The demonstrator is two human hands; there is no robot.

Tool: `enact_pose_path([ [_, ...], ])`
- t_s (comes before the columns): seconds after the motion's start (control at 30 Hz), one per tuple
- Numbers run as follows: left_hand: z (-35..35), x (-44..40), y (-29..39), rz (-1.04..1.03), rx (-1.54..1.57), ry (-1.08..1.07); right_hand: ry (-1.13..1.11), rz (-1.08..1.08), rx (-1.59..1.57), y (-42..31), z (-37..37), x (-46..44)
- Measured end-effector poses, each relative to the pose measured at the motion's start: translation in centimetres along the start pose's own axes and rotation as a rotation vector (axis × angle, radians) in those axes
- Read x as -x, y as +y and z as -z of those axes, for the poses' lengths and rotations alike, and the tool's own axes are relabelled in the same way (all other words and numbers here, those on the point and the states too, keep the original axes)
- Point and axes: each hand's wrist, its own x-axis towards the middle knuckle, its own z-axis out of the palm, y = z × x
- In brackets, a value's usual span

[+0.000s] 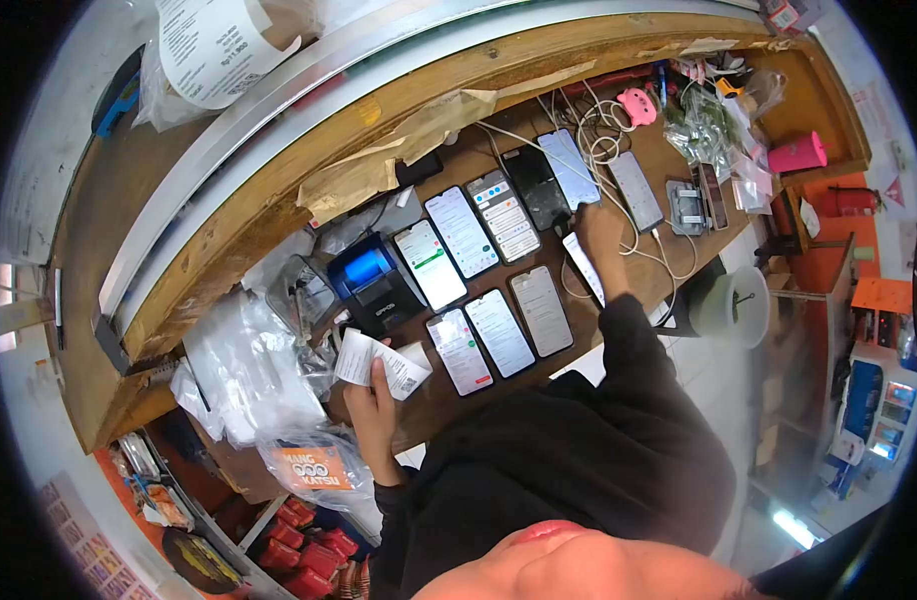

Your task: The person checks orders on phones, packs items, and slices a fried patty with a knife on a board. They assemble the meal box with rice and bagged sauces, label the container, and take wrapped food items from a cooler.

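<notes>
"What do we have in the left hand (372, 408)?"

"We see it gripping a curled white paper slip (399, 370), thumb on top, just in front of the printer (384, 300) on the table (419, 421). The slip bears a QR code (409, 383), but its print is too small for us to read."

"Any brand on the printer?"

"We make out what looks like EPPOS."

"And the right hand (603, 240)?"

"Its fingers are curled at the lower end of a lit phone (569, 165); we cannot tell whether they grip anything. A white-screened phone (582, 266) lies just beside the wrist."

"What other writing can we read?"

"MANG and KATSU on an orange label (307, 468) inside clear plastic at lower left, and Rp11.900 on a white label (211, 50) at top left."
</notes>
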Motion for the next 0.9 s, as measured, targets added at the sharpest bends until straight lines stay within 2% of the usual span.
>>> enact_pose_path([
  [0.03, -0.3, 0.0, -0.3, -0.002, 0.004, 0.002, -0.051, 0.003, 0.000, -1.2, 0.9, 1.6],
  [0.1, -0.9, -0.2, -0.6, -0.108, 0.046, -0.073, -0.060, 0.133, -0.555, -5.0, 3.5, 5.2],
  [0.13, -1.0, -0.3, 0.7, -0.069, 0.067, -0.144, -0.205, 0.237, -0.708, -6.9, 4.2, 6.7],
  [0.17, -1.5, -0.2, 1.1, -0.088, 0.084, -0.167, -0.451, 0.282, -1.129, -10.2, 8.9, 8.9],
  [0.2, -1.9, -0.1, 1.2, -0.141, 0.093, -0.156, -0.394, 0.550, -1.214, -12.7, 9.9, 10.7],
  [0.27, -2.3, 0.5, 2.4, -0.186, 0.197, -0.081, -0.471, 0.756, -1.361, -15.5, 11.4, 14.0],
  [0.3, -2.0, 0.6, 2.2, -0.125, 0.292, -0.055, -0.618, 0.685, -1.430, -16.3, 12.0, 15.4],
  [0.33, -1.3, 0.3, 2.9, -0.144, 0.402, 0.067, -0.840, 0.761, -1.196, -16.2, 11.0, 14.8],
  [0.37, -0.5, 0.1, 3.5, -0.157, 0.507, 0.196, -0.822, 0.741, -1.192, -16.4, 10.2, 15.2],
  [0.4, 1.2, -0.2, 2.5, -0.053, 0.458, 0.276, -0.841, 0.701, -1.140, -16.4, 11.0, 15.1],
  [0.47, 3.3, 0.1, 3.0, -0.120, 0.261, 0.629, -0.845, 0.714, -1.046, -16.4, 13.7, 15.1],
  [0.5, 3.3, 0.3, 5.1, -0.303, 0.094, 0.883, -0.814, 0.762, -1.010, -16.6, 15.1, 15.1],
  [0.53, 3.2, 1.0, 5.5, -0.398, -0.034, 0.879, -0.777, 0.849, -0.868, -16.9, 15.9, 15.3],
  [0.57, 3.4, 1.5, 5.8, -0.494, -0.160, 0.862, -0.725, 0.926, -0.729, -17.2, 16.3, 15.5],
  [0.6, 4.2, 2.1, 6.8, -0.622, -0.319, 0.524, -0.682, 1.054, -0.662, -17.6, 16.4, 15.5],
  [0.63, 4.8, 2.8, 7.6, -0.729, -0.464, 0.171, -0.567, 1.191, -0.840, -17.8, 15.8, 15.9],
  [0.7, 4.2, 3.8, 6.7, -0.582, -0.347, -0.317, -0.575, 1.212, -0.634, -17.6, 17.8, 16.0],
  [0.73, 4.1, 3.6, 5.9, -0.613, -0.184, -0.243, -0.639, 1.180, -0.562, -17.9, 20.3, 16.8],
  [0.77, 4.9, 3.8, 5.4, -0.625, -0.190, -0.234, -0.624, 1.189, -0.560, -17.6, 20.5, 17.2],
  [0.83, 7.0, 4.3, 5.8, -0.387, -0.177, -0.471, -0.554, 1.152, -0.497, -16.6, 20.3, 17.8],
  [0.87, 6.9, 4.8, 5.7, -0.492, -0.154, -0.429, -0.497, 1.173, -0.523, -16.3, 20.0, 18.5],
  [0.9, 6.9, 5.2, 5.8, -0.489, -0.150, -0.431, -0.502, 1.170, -0.521, -16.1, 20.1, 19.1],
])
